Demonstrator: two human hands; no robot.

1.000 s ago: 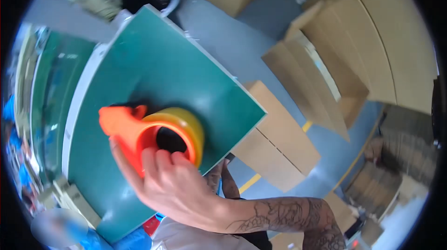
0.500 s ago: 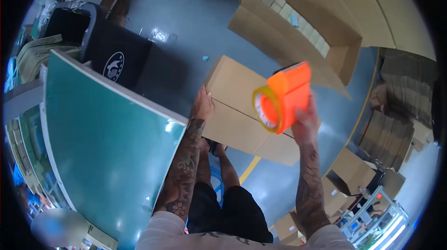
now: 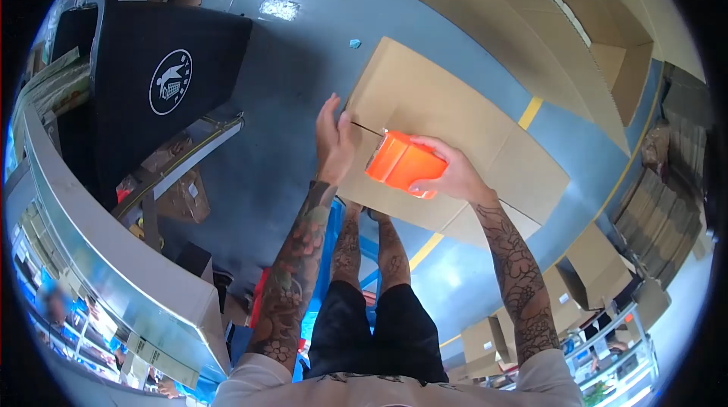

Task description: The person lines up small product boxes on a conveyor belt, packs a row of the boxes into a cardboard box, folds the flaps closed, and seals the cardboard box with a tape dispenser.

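A cardboard box (image 3: 447, 111) with a seam between its top flaps lies in front of my legs. My right hand (image 3: 449, 172) is wrapped round an orange tape dispenser (image 3: 406, 164), which is over the seam near the box's left end. The tape roll is hidden from this side. My left hand (image 3: 334, 142) is at the left end of the box, its fingers spread and nothing held in them.
A black bin (image 3: 174, 66) with a white round logo stands at the left. Below it is a workbench edge (image 3: 152, 293). A large open carton (image 3: 516, 20) is at the upper right, with stacked flat cardboard (image 3: 652, 210) at the far right.
The dispenser has come down and left from above the box to its seam, turned over in my right hand. My left hand's fingers have spread. The view has shifted, and the green tabletop is out of sight.
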